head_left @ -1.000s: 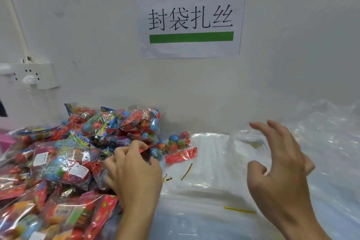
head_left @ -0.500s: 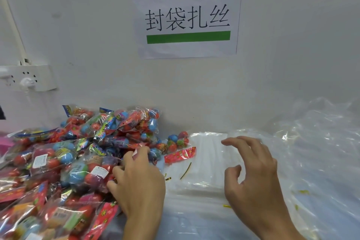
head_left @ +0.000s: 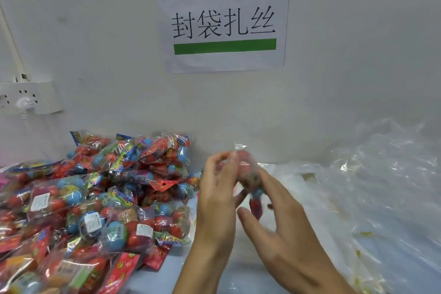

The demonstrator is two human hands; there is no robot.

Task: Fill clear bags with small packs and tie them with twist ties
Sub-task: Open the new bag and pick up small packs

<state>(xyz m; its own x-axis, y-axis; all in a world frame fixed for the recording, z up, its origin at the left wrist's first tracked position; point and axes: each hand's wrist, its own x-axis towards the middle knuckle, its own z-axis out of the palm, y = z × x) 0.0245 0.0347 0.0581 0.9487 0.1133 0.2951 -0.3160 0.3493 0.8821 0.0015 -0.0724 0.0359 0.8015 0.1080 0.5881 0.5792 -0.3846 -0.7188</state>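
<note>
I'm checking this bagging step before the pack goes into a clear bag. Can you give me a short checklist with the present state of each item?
1. Small pack lifted off the table: ok, held up between both hands.
2. Left hand grips the pack: ok, fingers curl round its top.
3. Right hand grips it too: ok, fingers on its far side, though motion blur hides detail.
4. Clear bag opened to receive it: cannot tell; the clear bags lie crumpled at right.
5. Twist tie ready: cannot tell; only small yellowish bits show under the plastic.
6. More packs at hand: ok, pile of packs at left.
</note>
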